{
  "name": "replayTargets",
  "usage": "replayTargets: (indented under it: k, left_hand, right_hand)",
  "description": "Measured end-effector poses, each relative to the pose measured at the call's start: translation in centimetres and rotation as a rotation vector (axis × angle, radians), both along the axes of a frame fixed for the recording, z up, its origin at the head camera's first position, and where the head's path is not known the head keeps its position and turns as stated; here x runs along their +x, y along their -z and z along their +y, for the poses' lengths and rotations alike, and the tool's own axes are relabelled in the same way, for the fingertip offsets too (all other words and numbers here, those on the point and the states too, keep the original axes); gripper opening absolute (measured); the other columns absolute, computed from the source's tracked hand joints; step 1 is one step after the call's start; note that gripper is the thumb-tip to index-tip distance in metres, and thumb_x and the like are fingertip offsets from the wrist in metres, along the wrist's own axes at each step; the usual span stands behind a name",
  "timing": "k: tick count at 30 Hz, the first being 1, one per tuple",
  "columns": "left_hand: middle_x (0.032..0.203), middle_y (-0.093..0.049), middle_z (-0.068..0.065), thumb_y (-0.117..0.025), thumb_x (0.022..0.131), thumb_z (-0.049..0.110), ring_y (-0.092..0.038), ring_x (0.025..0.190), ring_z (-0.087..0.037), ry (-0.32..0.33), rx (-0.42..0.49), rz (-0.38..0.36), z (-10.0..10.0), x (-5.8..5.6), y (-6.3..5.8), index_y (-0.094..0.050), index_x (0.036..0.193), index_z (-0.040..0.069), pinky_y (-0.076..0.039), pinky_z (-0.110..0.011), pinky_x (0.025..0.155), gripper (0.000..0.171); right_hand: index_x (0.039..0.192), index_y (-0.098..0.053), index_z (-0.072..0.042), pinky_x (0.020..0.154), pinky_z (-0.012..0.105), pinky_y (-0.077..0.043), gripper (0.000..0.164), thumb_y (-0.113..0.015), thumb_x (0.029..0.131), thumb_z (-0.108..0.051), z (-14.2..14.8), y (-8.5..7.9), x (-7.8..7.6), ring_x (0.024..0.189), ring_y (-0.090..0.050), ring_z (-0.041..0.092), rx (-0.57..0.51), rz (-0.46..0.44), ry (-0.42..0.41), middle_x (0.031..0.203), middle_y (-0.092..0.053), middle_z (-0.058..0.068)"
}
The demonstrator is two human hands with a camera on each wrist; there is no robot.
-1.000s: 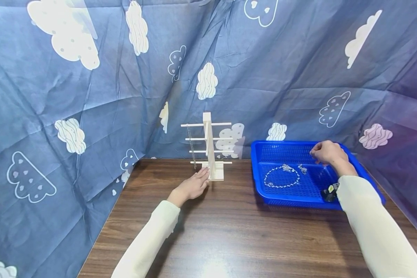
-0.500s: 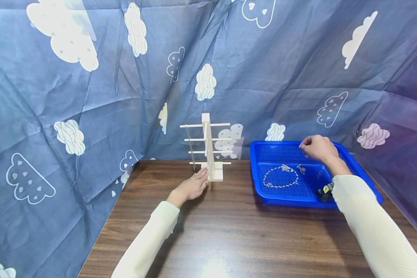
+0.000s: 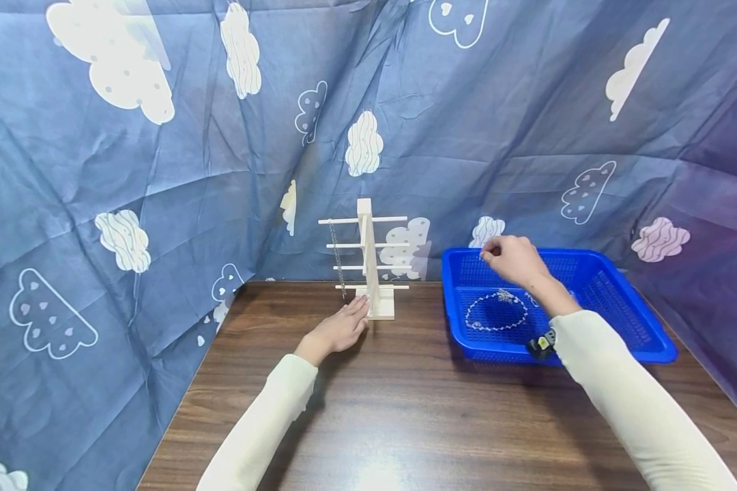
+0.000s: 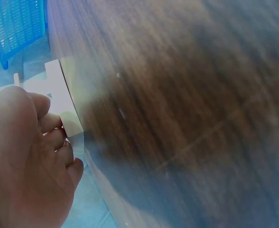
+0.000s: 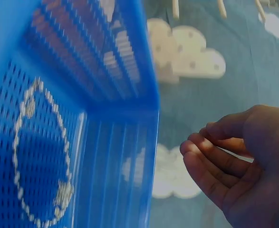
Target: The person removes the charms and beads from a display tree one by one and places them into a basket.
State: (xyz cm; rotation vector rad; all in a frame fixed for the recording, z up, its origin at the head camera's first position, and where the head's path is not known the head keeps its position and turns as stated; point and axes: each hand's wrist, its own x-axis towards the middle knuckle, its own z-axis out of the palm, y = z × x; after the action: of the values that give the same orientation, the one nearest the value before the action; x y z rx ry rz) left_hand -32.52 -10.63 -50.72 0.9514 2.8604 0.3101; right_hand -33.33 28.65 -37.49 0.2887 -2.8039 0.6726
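My left hand (image 3: pixel 338 329) lies with its fingers on the base of a pale wooden jewellery stand (image 3: pixel 372 262), which has several crossbars. A thin chain necklace (image 3: pixel 337 256) hangs from the left end of its top bar. My right hand (image 3: pixel 517 260) hovers over the back left part of a blue plastic basket (image 3: pixel 497 352), thumb and curled fingertips drawn together. Nothing shows between those fingertips in the right wrist view; I cannot tell whether they pinch something small. Below, a beaded necklace (image 5: pixel 18 178) forms a loop on the basket floor.
Another small silvery piece (image 3: pixel 532 300) in the basket is partly covered by my right wrist. The brown wooden table (image 3: pixel 405 409) meets a blue cloud-print cloth (image 3: pixel 497 123) behind stand and basket. A dark wrist camera (image 3: pixel 540 344) hangs under my right sleeve.
My right hand has moved left and slightly up, from over the basket's right side to above its back left part. The left hand stays at the stand's base.
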Motion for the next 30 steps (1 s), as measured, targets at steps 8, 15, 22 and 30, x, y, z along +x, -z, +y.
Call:
replayTargets:
  k: [8, 15, 22, 30]
  left_hand:
    - [0.176, -0.026, -0.02, -0.032, 0.116, 0.023, -0.024, 0.165, -0.036, -0.003, 0.008, -0.003, 0.1, 0.1, -0.2, -0.031, 0.165, -0.005, -0.027, -0.051, 0.135, 0.056]
    - [0.176, -0.024, -0.021, -0.03, 0.116, 0.024, -0.023, 0.165, -0.036, 0.002, -0.013, 0.004, 0.0, 0.1, -0.2, -0.029, 0.165, -0.005, -0.026, -0.05, 0.136, 0.057]
    - [0.175, -0.026, -0.022, -0.033, 0.116, 0.022, -0.024, 0.165, -0.036, -0.001, 0.003, 0.0, 0.1, 0.1, -0.2, -0.032, 0.164, -0.006, -0.027, -0.051, 0.135, 0.056]
    - [0.176, -0.024, -0.02, -0.031, 0.117, 0.024, -0.022, 0.165, -0.036, -0.007, -0.015, 0.002, 0.1, 0.0, -0.1, -0.029, 0.166, -0.004, -0.026, -0.051, 0.135, 0.057]
  right_hand:
    - [0.108, -0.079, 0.0, 0.084, 0.052, -0.059, 0.022, -0.066, 0.102, -0.016, -4.6, -0.2, 0.2, 0.091, -0.072, 0.033, -0.016, 0.015, -0.088, 0.099, -0.079, 0.017]
    - [0.107, -0.079, -0.002, 0.081, 0.047, -0.06, 0.02, -0.067, 0.101, -0.015, -8.3, 0.3, 0.5, 0.088, -0.072, 0.027, -0.026, 0.004, -0.119, 0.097, -0.08, 0.013]
    - [0.107, -0.08, -0.006, 0.083, 0.048, -0.061, 0.018, -0.069, 0.099, -0.018, -11.5, 1.2, 0.9, 0.091, -0.075, 0.027, -0.042, -0.018, -0.139, 0.099, -0.081, 0.01]
    - [0.103, -0.08, -0.009, 0.085, 0.048, -0.062, 0.014, -0.07, 0.098, -0.019, -14.2, 2.2, 1.2, 0.093, -0.075, 0.027, -0.055, -0.017, -0.19, 0.099, -0.081, 0.008]
